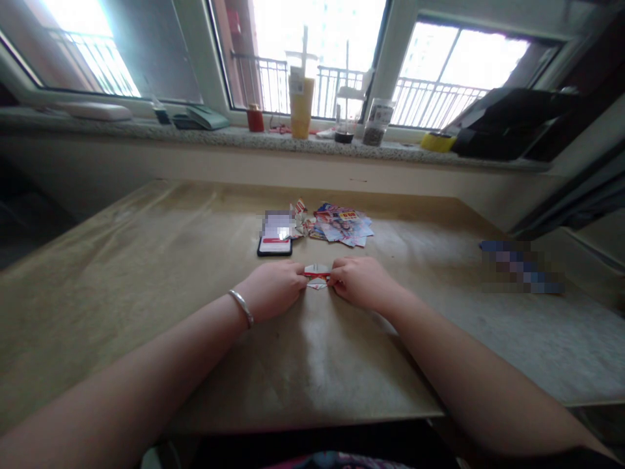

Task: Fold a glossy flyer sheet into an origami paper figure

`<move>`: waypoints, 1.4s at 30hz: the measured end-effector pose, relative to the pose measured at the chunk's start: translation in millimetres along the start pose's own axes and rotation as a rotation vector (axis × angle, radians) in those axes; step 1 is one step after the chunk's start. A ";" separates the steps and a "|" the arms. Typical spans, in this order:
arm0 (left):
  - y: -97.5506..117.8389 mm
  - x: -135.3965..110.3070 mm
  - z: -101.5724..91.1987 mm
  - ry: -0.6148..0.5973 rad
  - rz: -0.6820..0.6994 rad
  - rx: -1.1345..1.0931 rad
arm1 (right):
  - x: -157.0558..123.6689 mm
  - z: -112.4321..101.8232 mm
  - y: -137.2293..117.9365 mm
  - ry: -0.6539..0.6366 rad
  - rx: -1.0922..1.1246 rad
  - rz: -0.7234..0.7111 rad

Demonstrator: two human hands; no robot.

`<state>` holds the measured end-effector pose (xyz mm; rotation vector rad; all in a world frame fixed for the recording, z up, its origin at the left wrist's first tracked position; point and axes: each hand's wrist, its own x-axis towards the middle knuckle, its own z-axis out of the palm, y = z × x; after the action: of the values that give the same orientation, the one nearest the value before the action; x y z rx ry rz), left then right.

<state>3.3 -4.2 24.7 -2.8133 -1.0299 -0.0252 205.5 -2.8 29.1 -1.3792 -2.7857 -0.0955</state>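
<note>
A small folded piece of printed paper (317, 276), white with red, lies on the brown table (161, 273) between my two hands. My left hand (274, 288), with a silver bracelet at the wrist, has its fingers curled and pinches the paper's left edge. My right hand (361, 283) is closed on the paper's right edge in the same way. Both hands rest on the table top. Just beyond them lies a phone (275, 245) and a heap of colourful paper pieces (339, 225).
A stone windowsill (219, 137) runs along the back with a tall yellow drink cup (301, 104), a red jar (254, 118), a glass jar (377, 122), a yellow tape roll (438, 141) and a black device (508, 124). A blurred flat item (522, 267) lies at the table's right.
</note>
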 end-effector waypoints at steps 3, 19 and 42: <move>-2.4 -1.2 -2.1 -0.006 0.003 0.003 | -1.9 0.0 2.4 -0.006 -0.006 0.016; -5.7 -3.9 2.5 0.042 -0.005 0.029 | -2.9 15.1 11.0 0.161 0.194 -0.111; -7.9 -3.4 14.5 0.207 0.015 -0.168 | -0.7 21.7 14.0 0.158 0.292 -0.127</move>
<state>-4.9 1.6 11.2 -2.8872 -1.0017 -0.4100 217.0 6.7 8.0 -1.0788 -2.6245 0.1846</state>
